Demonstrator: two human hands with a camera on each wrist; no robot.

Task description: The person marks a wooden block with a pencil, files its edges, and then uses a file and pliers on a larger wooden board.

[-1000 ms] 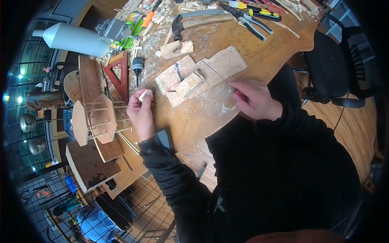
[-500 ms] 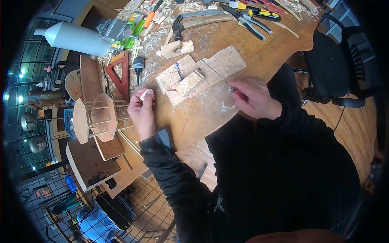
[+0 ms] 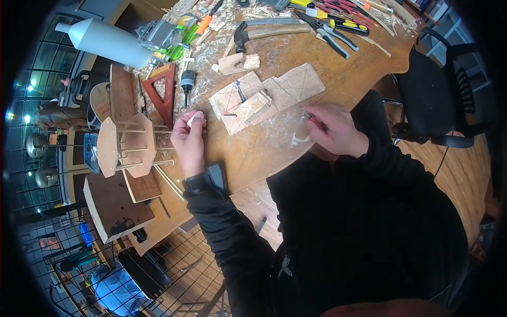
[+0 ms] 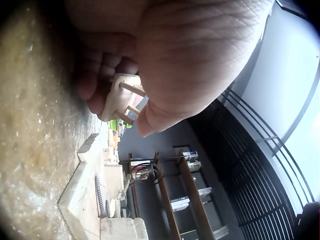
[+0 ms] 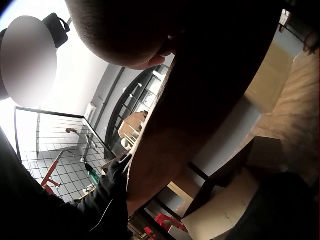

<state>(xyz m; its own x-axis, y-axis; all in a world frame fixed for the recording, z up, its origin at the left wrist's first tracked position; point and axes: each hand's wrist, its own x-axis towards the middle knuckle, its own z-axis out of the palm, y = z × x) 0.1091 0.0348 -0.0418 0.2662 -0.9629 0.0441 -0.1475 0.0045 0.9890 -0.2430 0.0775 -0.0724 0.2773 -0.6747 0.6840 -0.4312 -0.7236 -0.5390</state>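
Left hand point(image 3: 189, 141): fingers clamped on a small pale piece point(image 3: 196, 118), held near the counter point(image 3: 237, 156) edge, below a black driver point(image 3: 187, 82). Right hand point(image 3: 336, 130): fingers curled round a red-handled tool point(image 3: 315, 124). Between the hands lie pencil-marked boards point(image 3: 302, 83); beyond them, one hammer point(image 3: 277, 32) and pliers point(image 3: 335, 41).

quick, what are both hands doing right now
Left hand: closed, pinching a small pale wooden piece.
Right hand: closed, holding a thin tool, seemingly red-handled.

Hammer point(image 3: 277, 32) lies near pliers point(image 3: 321, 29) on table point(image 3: 248, 153). Black chair point(image 3: 429, 87) adjacent. Pale vessel point(image 3: 108, 42), possibly a bottle, upper left.
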